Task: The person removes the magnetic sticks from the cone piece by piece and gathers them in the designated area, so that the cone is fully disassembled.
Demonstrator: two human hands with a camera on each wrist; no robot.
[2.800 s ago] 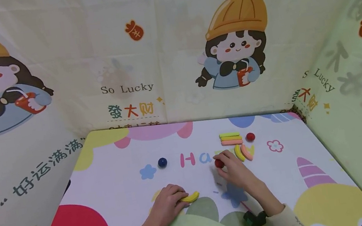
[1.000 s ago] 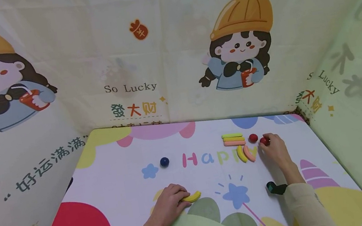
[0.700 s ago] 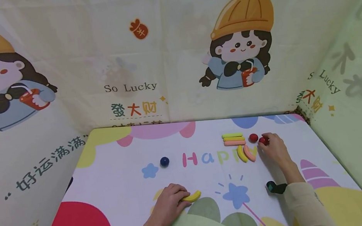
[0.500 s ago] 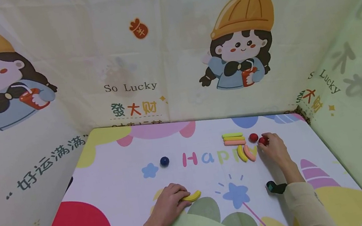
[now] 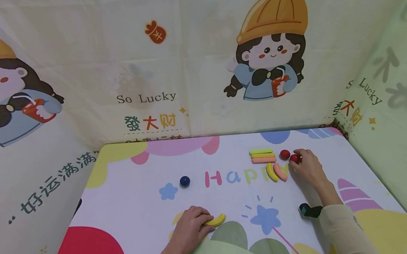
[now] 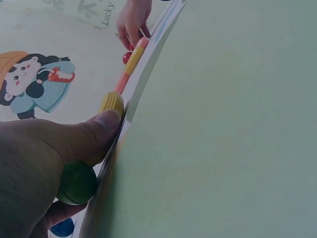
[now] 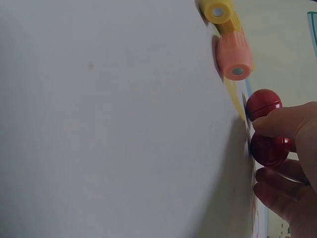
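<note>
My left hand [image 5: 191, 226] rests at the front of the table and holds a yellow curved stick [image 5: 217, 220]. In the left wrist view, the thumb presses its ribbed end [image 6: 112, 101]. A green ball [image 6: 79, 183] sits below that thumb, within the fingers; the head view hides it. Farther right, my right hand [image 5: 309, 167] pinches a red ball [image 5: 294, 158] close beside another red ball [image 5: 284, 155]. The thumb covers part of the held ball [image 7: 268, 149] in the right wrist view, and I cannot tell whether the two balls touch.
Straight green, yellow and pink sticks [image 5: 262, 156] lie side by side left of the red balls. A yellow curved stick [image 5: 271, 173] and a pink one [image 5: 280, 172] lie just in front. Toward the left is a dark blue ball [image 5: 185, 181]. Printed cloth walls [image 5: 204, 78] enclose the table.
My right hand has carried the red ball from the middle of the table to the right, beside the other red ball, then nudged it slightly left. The left hand stays in place.
</note>
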